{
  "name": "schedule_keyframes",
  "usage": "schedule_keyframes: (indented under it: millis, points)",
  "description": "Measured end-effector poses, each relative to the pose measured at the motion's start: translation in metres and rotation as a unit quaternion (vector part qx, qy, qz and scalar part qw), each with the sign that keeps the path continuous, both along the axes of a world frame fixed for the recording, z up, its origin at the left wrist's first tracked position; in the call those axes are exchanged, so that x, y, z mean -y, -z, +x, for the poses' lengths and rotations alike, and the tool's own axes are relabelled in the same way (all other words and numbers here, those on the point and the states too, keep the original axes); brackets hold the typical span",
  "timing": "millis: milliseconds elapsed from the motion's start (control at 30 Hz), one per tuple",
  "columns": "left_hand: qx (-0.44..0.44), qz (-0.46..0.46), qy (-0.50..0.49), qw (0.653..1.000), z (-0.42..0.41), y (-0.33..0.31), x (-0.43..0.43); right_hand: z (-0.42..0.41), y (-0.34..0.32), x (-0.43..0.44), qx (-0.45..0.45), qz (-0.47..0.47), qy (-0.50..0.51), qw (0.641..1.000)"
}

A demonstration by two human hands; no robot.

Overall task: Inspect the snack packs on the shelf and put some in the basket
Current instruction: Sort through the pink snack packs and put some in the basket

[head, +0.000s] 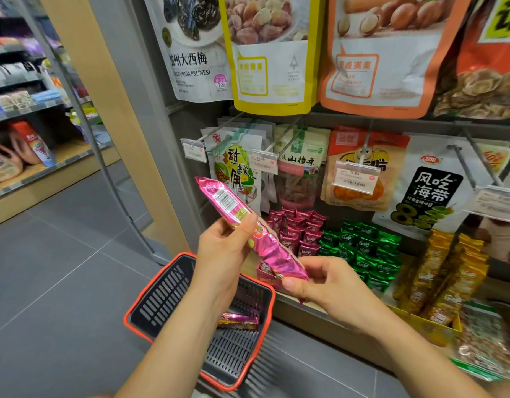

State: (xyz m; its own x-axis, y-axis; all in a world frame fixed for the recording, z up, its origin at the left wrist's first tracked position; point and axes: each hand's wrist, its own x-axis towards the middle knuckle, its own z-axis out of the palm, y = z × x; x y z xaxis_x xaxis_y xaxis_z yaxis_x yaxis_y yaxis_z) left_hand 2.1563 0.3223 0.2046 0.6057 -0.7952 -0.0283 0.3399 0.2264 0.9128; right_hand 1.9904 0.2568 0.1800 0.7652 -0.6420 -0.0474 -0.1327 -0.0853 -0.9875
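Note:
Both my hands hold one long pink foil snack pack (272, 248) slantwise in front of the shelf, its barcode side toward me. My left hand (223, 248) grips its middle with the thumb on top. My right hand (320, 278) pinches its lower end. Below my arms a black basket with a red rim (150, 285) stands on the floor, and one pink snack pack (238, 321) lies inside it. More pink packs (297, 228) stand in a display box on the low shelf, with green packs (360, 245) and yellow packs (443, 268) beside them.
Hanging snack bags (363, 168) with price tags fill pegs above the low shelf, and bigger pouches (271, 53) hang higher up. A wooden shelf post (110, 116) stands left of the rack. Grey floor tiles (61, 268) spread to the left, toward another stocked shelf (24, 145).

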Motion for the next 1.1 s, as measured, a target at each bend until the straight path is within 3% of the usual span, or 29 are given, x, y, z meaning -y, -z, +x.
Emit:
schedule_keyframes:
  millis: [200,400,567,633,700,767,833,867,900,967,1033,1100]
  points:
    - [-0.010,-0.004,0.044,0.999,-0.010,0.005,0.002,0.002,0.001,0.000,0.074,0.082,0.048,0.993]
    - [0.028,0.035,0.094,0.995,-0.024,0.019,0.000,0.003,-0.002,0.005,0.065,0.063,0.100,0.991]
    - [0.159,0.091,0.164,0.969,-0.022,0.019,-0.001,-0.003,-0.012,0.007,0.005,0.060,0.017,0.998]
    - [0.225,0.113,0.213,0.944,-0.012,0.013,-0.005,-0.007,-0.018,0.011,-0.013,0.036,0.037,0.999]
    - [0.314,0.142,0.268,0.900,0.000,0.005,-0.012,-0.012,-0.024,0.018,0.041,0.022,0.105,0.993]
    - [0.439,0.186,0.320,0.819,0.009,-0.001,-0.019,-0.017,-0.025,0.024,0.124,0.067,0.144,0.980]
    - [0.521,0.215,0.357,0.745,0.011,-0.003,-0.024,-0.023,-0.024,0.028,0.107,0.057,0.133,0.984]
    - [0.538,0.226,0.361,0.727,0.011,-0.004,-0.026,-0.026,-0.024,0.029,0.074,0.031,0.115,0.990]
    - [0.545,0.233,0.355,0.723,0.010,-0.004,-0.026,-0.029,-0.023,0.030,0.042,0.005,0.102,0.994]
    - [0.535,0.239,0.305,0.751,0.014,-0.008,-0.027,-0.032,-0.021,0.033,0.018,-0.006,0.114,0.993]
    - [0.509,0.242,0.237,0.791,0.025,-0.013,-0.027,-0.036,-0.017,0.037,0.034,0.030,0.138,0.989]
    - [0.490,0.244,0.211,0.810,0.039,-0.018,-0.032,-0.038,-0.015,0.039,0.070,0.079,0.148,0.983]
